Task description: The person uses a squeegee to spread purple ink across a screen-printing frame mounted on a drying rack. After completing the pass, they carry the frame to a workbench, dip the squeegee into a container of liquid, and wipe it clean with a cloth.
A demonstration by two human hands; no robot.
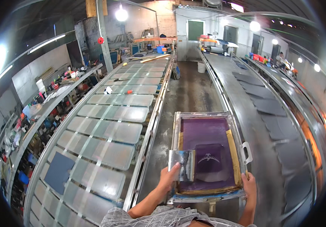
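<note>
A screen printing frame (233, 125) with purple mesh lies before me, with brown tape along its inner edges. A dark square with a pale arc-shaped design (208, 159) shows in the mesh. My left hand (167, 178) is closed on a silver metal squeegee (182, 165), held over the frame's left side. At the frame's lower right edge my right hand (249, 184) is closed around the rim, next to a thin yellowish piece. Just above that hand, a white loop-shaped handle (247, 152) sticks out beside the frame.
On the left, a long table (111, 138) carries rows of metallic panels, with a dark sheet (59, 173) on one. The right table (242, 109) holds a line of dark sheets (278, 126). A white bucket (201, 67) stands in the aisle. Cluttered shelves (38, 109) line the far left.
</note>
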